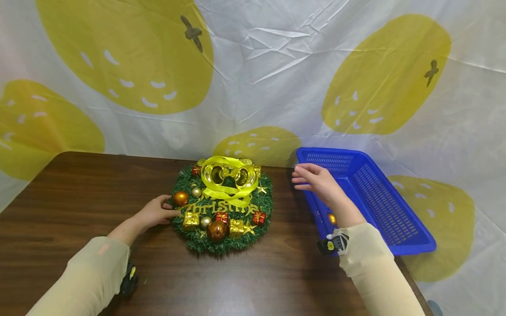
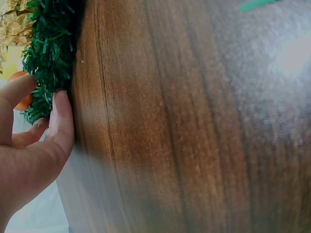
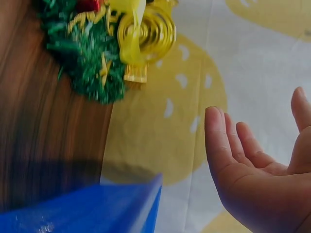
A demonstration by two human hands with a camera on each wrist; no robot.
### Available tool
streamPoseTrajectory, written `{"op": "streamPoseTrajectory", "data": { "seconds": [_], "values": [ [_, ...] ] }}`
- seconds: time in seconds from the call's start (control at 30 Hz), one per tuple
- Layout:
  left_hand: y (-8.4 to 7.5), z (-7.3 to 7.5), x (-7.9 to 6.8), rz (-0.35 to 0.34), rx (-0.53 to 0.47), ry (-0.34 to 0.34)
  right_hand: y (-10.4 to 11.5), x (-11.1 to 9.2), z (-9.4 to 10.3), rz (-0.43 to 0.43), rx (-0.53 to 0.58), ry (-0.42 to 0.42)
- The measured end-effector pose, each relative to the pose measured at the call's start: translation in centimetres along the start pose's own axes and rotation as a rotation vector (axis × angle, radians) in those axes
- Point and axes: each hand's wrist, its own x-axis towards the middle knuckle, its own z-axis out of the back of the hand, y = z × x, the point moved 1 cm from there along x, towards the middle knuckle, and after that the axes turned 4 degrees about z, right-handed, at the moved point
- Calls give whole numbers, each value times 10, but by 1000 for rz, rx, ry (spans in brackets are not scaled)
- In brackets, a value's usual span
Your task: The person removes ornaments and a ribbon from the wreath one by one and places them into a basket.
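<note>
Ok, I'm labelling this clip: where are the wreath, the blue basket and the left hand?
wreath [image 1: 199, 243]: head view, green front edge.
blue basket [image 1: 411, 245]: head view, near right rim.
left hand [image 1: 156, 213]: head view, back of hand.

Bristly wreath [image 1: 221, 206], glossy wooden table [image 1: 79, 197]
</note>
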Motion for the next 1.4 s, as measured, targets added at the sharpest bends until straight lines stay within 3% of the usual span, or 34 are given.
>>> {"op": "streamPoseTrajectory", "data": {
  "seconds": [0.27, 0.6, 0.97, 1.2, 1.4],
  "values": [
    [-1, 0, -1, -1, -4, 4, -2, 0, -29, -6, -41, 35],
    [-2, 0, -1, 2, 1, 0, -4, -6, -61, 55, -25, 95],
    [-2, 0, -2, 8, 4, 0, -14, -12, -99, 123, -167, 188],
    [0, 0, 0, 5, 9, -4, -21, -18, -123, 143, -125, 244],
    [1, 0, 1, 4, 5, -7, -26, -21, -138, 172, -166, 286]
  ]
}}
